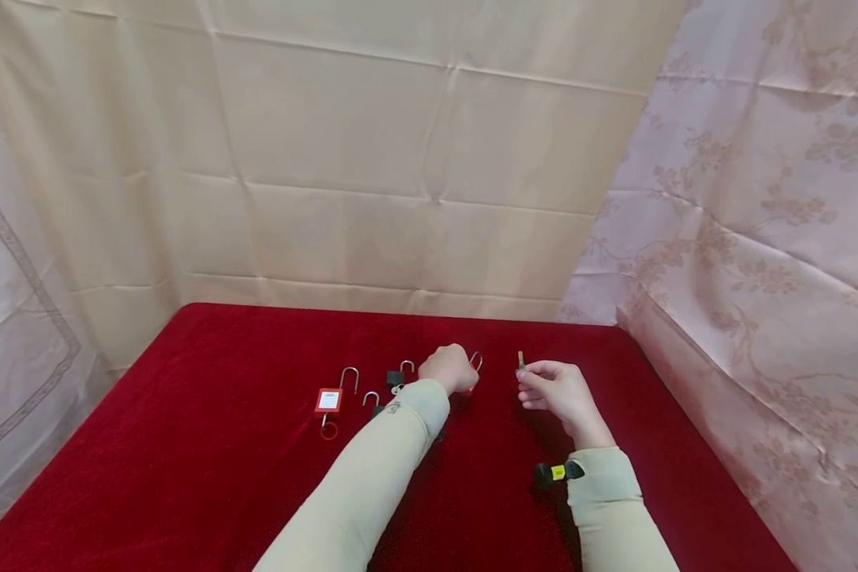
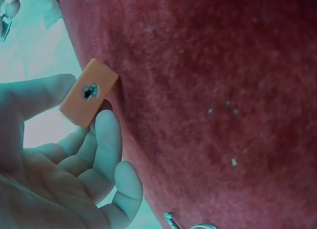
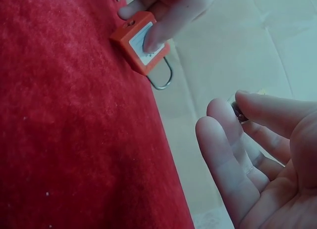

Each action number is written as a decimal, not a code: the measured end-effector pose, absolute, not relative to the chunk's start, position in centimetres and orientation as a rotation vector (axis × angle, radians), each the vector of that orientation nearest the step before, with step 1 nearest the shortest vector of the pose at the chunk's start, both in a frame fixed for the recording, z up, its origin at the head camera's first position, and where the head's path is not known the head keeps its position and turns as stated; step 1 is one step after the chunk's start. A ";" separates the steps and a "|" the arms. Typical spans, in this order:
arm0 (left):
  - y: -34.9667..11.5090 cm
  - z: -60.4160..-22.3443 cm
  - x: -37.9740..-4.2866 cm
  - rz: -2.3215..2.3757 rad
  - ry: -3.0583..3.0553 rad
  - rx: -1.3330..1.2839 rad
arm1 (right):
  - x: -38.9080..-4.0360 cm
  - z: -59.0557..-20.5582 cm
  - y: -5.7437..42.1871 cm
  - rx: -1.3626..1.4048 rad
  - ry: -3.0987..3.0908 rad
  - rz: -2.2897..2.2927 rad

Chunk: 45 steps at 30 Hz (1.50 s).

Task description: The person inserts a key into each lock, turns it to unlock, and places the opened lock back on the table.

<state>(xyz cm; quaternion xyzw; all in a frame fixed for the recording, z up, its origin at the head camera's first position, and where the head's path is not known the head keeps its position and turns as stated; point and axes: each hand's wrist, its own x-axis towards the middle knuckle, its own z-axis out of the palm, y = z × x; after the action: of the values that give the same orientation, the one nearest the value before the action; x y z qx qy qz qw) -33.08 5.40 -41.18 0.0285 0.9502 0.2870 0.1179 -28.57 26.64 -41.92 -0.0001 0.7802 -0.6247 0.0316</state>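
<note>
My left hand (image 1: 449, 369) grips a red padlock (image 3: 130, 52) between thumb and fingers, just over the red cloth. Its keyhole face (image 2: 79, 103) shows in the left wrist view, while the right wrist view shows a white label and the shackle. To the right, my right hand (image 1: 559, 397) pinches a small key (image 1: 520, 359) between thumb and fingertips, its blade pointing up and away. In the right wrist view the fingers hide most of that key. A gap separates the key from the padlock.
Left of my left arm lie another red padlock (image 1: 328, 401) with its shackle raised and a ring below, and two dark padlocks, one farther back (image 1: 395, 378) and one (image 1: 377, 411) partly behind my sleeve. A red cloth (image 1: 186, 445) covers the table; curtains (image 1: 343, 159) stand behind it.
</note>
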 end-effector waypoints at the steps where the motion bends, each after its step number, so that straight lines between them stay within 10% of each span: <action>1: 5.3 -41.0 -33.1 0.845 2.781 0.086 | -28.6 -41.9 26.6 -0.005 2.400 -1.928; 45: -3.6 -36.5 -26.9 1.873 2.442 0.327 | -25.4 -37.2 22.0 -0.503 2.134 -2.001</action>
<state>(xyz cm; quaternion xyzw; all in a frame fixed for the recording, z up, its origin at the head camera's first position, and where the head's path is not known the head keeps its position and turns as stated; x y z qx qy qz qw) -26.87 -3.62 -36.47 0.1055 0.7889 0.6049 0.0233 -25.43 22.03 -37.16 -0.1688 0.7163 -0.6715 0.0864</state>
